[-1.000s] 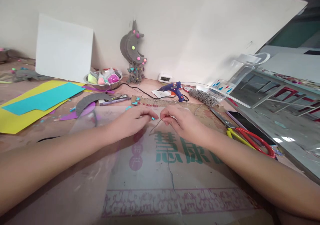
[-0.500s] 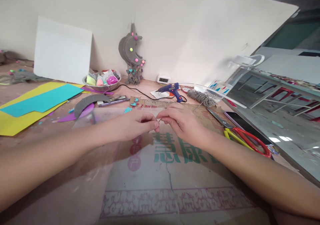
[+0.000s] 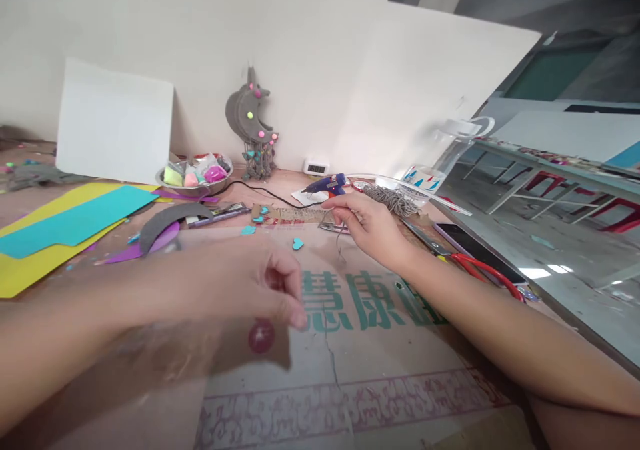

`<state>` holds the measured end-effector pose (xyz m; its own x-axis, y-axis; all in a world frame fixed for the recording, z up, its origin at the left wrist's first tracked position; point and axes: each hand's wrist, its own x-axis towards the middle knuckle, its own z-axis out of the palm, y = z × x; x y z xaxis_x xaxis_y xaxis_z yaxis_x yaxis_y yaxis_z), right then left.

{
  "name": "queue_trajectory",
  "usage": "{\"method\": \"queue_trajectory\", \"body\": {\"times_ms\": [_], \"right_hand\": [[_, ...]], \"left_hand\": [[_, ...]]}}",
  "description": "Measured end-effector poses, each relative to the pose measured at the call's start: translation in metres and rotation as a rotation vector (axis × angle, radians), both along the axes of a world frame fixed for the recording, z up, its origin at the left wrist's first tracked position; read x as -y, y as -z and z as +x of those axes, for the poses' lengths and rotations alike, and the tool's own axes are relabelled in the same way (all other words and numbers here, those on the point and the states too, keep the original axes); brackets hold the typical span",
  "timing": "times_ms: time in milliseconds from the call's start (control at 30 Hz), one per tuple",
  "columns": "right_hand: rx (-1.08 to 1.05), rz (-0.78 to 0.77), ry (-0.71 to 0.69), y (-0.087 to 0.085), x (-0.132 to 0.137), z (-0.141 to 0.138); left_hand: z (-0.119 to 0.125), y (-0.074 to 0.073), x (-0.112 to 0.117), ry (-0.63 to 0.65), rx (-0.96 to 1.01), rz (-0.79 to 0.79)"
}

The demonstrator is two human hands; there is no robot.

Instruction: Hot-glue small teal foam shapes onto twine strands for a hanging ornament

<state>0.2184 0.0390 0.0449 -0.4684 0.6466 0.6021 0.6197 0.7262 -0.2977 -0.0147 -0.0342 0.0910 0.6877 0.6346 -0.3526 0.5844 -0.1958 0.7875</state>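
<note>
- Holds the right hand (image 3: 373, 227) raised over the far part of the cardboard sheet (image 3: 350, 343), toward the table's far edge, with fingers pinched together on a thin grey cord (image 3: 341, 245).
- Lets the loose end of the cord dangle below those fingers toward the cardboard; cannot tell whether it touches.
- Carries the left hand (image 3: 250, 283) nearer and lower, over the middle of the cardboard, well apart from the right hand. Blurred, with fingers curled inward and thumb close to forefinger; cannot tell whether anything sits between them.
- Flat on the cardboard between the two hands, just left of the cord: a teal heart (image 3: 298, 243).
- Beyond the right hand, near the far edge: a blue glue gun (image 3: 326, 184) on white paper, and a bundle of grey yarn (image 3: 395, 200) just to its right.
- Toward the right edge: red-handled scissors (image 3: 493, 273) beside a dark phone (image 3: 473, 242), both partly behind the right forearm.
- Toward the left edge: a teal sheet (image 3: 75, 220) lying on a yellow sheet (image 3: 30, 273), and a grey felt crescent (image 3: 170, 215) near them.
- Along the far edge, against the wall: a metal bowl (image 3: 193, 185) of coloured packets, a grey moon ornament (image 3: 250, 113) standing upright, and a white board (image 3: 115, 130) leaning.
</note>
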Motion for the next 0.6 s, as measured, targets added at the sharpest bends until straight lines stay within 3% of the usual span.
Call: {"method": "queue_trajectory", "body": {"times_ms": [67,167,200,300,400,467,533,600], "right_hand": [[0.010,0.003,-0.001,0.000,0.002,-0.001],[0.043,0.010,-0.016,-0.001,0.005,-0.004],[0.051,0.013,-0.019,-0.002,0.006,-0.004],[0.056,0.004,-0.018,-0.003,0.006,-0.005],[0.040,-0.009,-0.014,-0.004,0.007,-0.006],[0.027,-0.018,-0.035,-0.005,0.012,-0.008],[0.032,-0.052,-0.115,-0.006,0.019,-0.013],[0.057,-0.095,-0.230,-0.008,0.027,-0.017]], "left_hand": [[0.004,-0.002,0.013,0.113,0.063,0.044],[0.008,-0.003,0.028,0.464,0.205,0.071],[0.009,-0.001,0.030,0.475,0.207,0.090],[0.010,0.010,0.021,0.308,0.175,0.186],[0.008,0.028,-0.004,0.008,0.146,0.504],[0.005,0.041,-0.024,-0.125,0.120,0.714],[0.001,0.055,-0.041,-0.219,0.034,0.852],[-0.001,0.067,-0.053,-0.205,-0.017,0.911]]}}
